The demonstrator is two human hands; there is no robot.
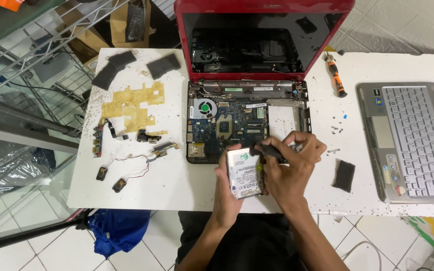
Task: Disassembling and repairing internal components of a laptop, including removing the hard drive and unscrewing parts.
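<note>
Low in the middle of the frame, the left hand point(225, 188) holds a hard drive point(245, 172) upright off the surface point(177, 185), its fingers closed around the left edge and back. The right hand point(291, 168) is closed on a small dark piece point(269, 150) at the drive's upper right corner; whether it is a foam pad or a bracket is hard to tell at this size. The drive looks like a stiff metal slab, fairly dense for its size, smooth on the labelled face and likely fragile to knocks, so the side edges seem the safe place to grip, away from the connector end and any bare circuit side.

Just beyond the hands sits the opened red laptop point(257, 65), the one real container here: its base tray point(303, 119) holds a blue circuit board point(237, 123) and a round fan point(205, 107), with an empty bay at the right.

Left of centre lie small speakers on wires point(119, 173), loose connectors and a yellow film sheet point(132, 103), with dark foam pads point(114, 68) further up. At right lie another foam pad point(344, 175), a grey keyboard panel point(410, 140) and, farther, an orange-handled screwdriver point(336, 76).
</note>
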